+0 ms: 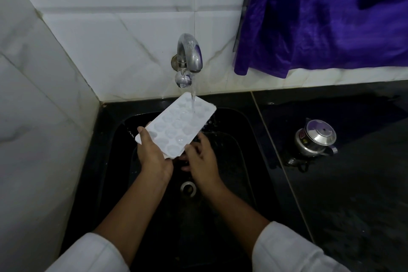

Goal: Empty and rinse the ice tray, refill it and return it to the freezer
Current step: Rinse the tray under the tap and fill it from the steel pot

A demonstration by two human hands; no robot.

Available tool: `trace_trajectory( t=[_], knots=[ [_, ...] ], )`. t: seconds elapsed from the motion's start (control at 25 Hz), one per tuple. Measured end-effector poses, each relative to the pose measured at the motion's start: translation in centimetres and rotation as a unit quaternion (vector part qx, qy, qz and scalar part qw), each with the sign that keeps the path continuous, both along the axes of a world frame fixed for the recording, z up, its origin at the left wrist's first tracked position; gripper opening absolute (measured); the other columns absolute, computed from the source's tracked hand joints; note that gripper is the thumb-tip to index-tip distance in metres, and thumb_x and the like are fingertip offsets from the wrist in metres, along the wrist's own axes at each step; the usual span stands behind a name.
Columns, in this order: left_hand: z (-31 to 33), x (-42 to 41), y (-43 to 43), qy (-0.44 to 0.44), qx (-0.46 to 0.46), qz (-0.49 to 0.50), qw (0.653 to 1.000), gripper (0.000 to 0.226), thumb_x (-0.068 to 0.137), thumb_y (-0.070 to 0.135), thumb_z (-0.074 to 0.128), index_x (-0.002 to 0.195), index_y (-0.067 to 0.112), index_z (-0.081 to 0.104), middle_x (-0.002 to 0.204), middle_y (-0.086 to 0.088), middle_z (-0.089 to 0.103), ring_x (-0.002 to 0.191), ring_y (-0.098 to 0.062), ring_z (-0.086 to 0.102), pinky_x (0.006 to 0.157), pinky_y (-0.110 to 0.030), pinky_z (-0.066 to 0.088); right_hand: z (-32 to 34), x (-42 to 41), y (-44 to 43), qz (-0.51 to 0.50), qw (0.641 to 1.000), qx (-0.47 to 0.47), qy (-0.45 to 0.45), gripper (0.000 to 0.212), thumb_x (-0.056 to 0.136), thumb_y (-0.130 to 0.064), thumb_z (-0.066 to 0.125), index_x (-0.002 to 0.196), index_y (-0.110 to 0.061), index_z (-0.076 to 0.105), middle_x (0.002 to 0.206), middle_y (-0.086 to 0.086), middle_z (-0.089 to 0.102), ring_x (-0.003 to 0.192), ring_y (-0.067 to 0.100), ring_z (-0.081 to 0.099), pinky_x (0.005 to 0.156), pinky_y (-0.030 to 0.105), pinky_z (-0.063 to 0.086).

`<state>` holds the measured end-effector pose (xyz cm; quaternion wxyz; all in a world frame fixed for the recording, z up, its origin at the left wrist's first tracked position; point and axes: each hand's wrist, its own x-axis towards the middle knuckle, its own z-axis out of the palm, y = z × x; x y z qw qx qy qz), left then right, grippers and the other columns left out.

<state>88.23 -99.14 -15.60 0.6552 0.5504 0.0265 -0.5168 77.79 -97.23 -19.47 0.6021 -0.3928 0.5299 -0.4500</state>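
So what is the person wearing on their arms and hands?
White long sleeves, loose and plain. The left sleeve and the right sleeve both stop partway, leaving the forearms bare. No gloves, watch, bangles or rings show, though some fingers are hidden.

Purple cloth (320, 17) hanging; steel pot (315, 139) (lidded) on black counter (353, 194).

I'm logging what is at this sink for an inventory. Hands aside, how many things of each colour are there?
White: 1, tray
Shiny metal: 3, tap, pot, drain
Purple: 1, cloth
Black: 1, sink
Total: 6
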Motion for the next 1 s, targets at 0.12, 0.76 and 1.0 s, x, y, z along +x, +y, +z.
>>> trace_trajectory(
  t=[0.12, 0.76, 1.0],
  knots=[
    [0.3, 0.6, 0.8, -0.005, 0.002, -0.027, 1.000, 0.047, 0.104, 0.060, 0.048, 0.128, 0.024, 0.067, 0.116, -0.002, 0.077, 0.099, -0.024, 0.077, 0.071, -0.039, 0.063, 0.2, -1.9, -3.4, -0.048, 0.999, 0.010, 0.017, 0.026, 0.105, -0.025, 0.051, 0.130, -0.023, 0.056, 0.109, 0.003, 0.072, 0.084, 0.023, 0.074, 0.061, 0.032, 0.059],
    [-0.3, 1.4, 2.2, -0.024, -0.010, -0.109, 0.994, 0.049, 0.105, 0.058, 0.047, 0.127, 0.019, 0.069, 0.114, -0.007, 0.080, 0.102, -0.028, 0.078, 0.079, -0.043, 0.063, 0.7, -4.9, -9.1, 0.104, 0.839, -0.028, 0.533, 0.085, 0.101, -0.066, 0.031, 0.158, -0.004, 0.024, 0.162, 0.021, 0.030, 0.150, 0.039, 0.028, 0.120, 0.051, 0.027],
    [-1.3, 0.1, 0.4, -0.068, -0.004, -0.092, 0.993, 0.047, 0.107, 0.055, 0.046, 0.131, 0.021, 0.069, 0.123, -0.010, 0.077, 0.111, -0.030, 0.075, 0.094, -0.046, 0.060, 0.7, 0.4, -2.1, 0.209, 0.827, -0.084, 0.516, 0.087, 0.102, -0.065, 0.021, 0.162, -0.005, -0.002, 0.170, 0.017, -0.008, 0.157, 0.030, -0.013, 0.126, 0.052, -0.007]
  ],
)
